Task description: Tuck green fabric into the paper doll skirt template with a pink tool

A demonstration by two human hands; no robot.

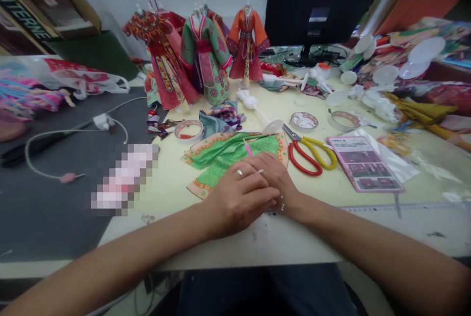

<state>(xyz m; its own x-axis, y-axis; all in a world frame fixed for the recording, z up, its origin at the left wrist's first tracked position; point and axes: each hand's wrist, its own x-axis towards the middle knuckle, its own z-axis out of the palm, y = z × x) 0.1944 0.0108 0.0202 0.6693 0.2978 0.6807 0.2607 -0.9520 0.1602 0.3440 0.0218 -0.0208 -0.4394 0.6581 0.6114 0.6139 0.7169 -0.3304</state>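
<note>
Green brocade doll robe (pixel 235 146) flat on counter (pixel 165 198), left hand (pixel 239 203) lying across right hand (pixel 274 178) at its near edge, both slack, gripping nothing. Red-and-yellow scissors (pixel 312 151) just beside: a careless sweep could snag the cloth.

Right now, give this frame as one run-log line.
left hand: over right hand; right hand: on green doll robe; nearby: red-yellow scissors
</note>
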